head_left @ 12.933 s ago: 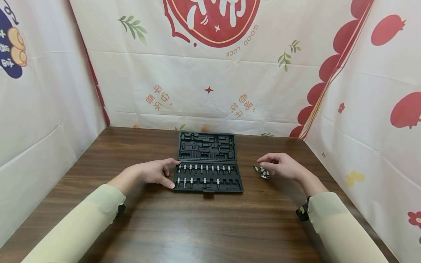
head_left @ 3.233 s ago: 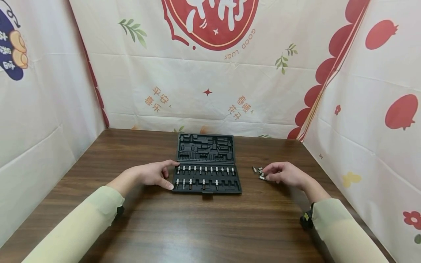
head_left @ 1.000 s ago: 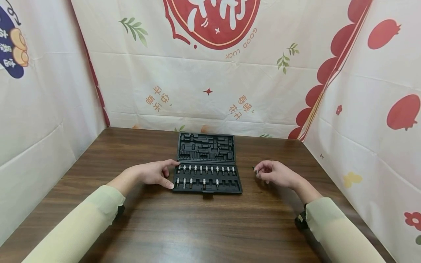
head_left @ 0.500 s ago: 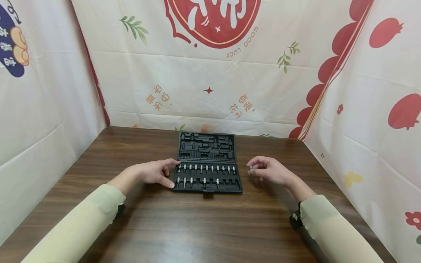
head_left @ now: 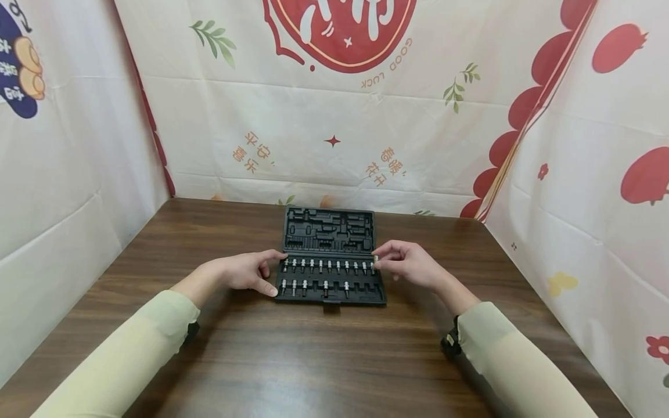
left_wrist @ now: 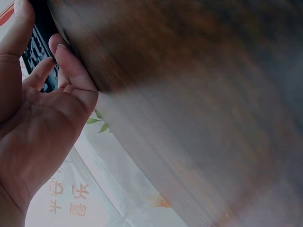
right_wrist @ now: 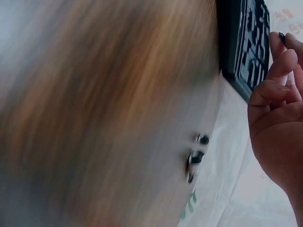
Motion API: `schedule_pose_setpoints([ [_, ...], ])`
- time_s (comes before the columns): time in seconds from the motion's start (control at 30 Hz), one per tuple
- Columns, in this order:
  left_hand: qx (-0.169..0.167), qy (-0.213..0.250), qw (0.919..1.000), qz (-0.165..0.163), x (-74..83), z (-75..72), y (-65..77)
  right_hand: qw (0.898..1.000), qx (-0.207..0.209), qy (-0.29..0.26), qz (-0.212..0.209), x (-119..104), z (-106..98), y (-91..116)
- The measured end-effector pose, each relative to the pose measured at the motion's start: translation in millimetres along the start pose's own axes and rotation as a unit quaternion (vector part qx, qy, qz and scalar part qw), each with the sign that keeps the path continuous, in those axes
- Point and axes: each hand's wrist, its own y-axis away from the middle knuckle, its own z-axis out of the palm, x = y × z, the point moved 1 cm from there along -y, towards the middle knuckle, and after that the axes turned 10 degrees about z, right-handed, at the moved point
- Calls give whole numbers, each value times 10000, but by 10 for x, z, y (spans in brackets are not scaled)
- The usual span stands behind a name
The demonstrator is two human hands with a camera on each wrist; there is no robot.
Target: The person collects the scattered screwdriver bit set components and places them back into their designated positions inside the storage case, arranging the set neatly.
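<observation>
A black bit-socket case [head_left: 329, 230] lies unfolded on the table, its lid towards the back. Two rows of silver bit sockets [head_left: 326, 287] sit in the base; the front row has gaps, mostly at its right. My left hand [head_left: 243, 271] rests at the case's left edge, forefinger at the hinge corner and thumb at the front corner. Over the right end of the back row, my right hand [head_left: 413, 264] pinches a small bit socket [head_left: 376, 259] between thumb and fingertips. In the right wrist view its dark end shows between the fingertips.
Loose bit sockets [right_wrist: 195, 158] lie on the table right of the case, blurred in the right wrist view and hidden behind my right hand in the head view. The brown wooden table [head_left: 313, 360] is bounded by printed white cloth [head_left: 292, 128] at the back and sides.
My right hand has picked up a bit socket from the loose pile and carried it left to the case's right end. My left hand has stayed at the case's edge.
</observation>
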Motion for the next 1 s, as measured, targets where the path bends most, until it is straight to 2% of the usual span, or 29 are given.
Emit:
schedule_pose_setpoints([
  [0.5,-21,43,10000,53,-7,-5,-20,9994,-162,-267,-171,-291,314,-127],
  [1.0,-58,32,10000,31,-1,-12,-9,9980,-421,-113,-466,-586,665,-274],
])
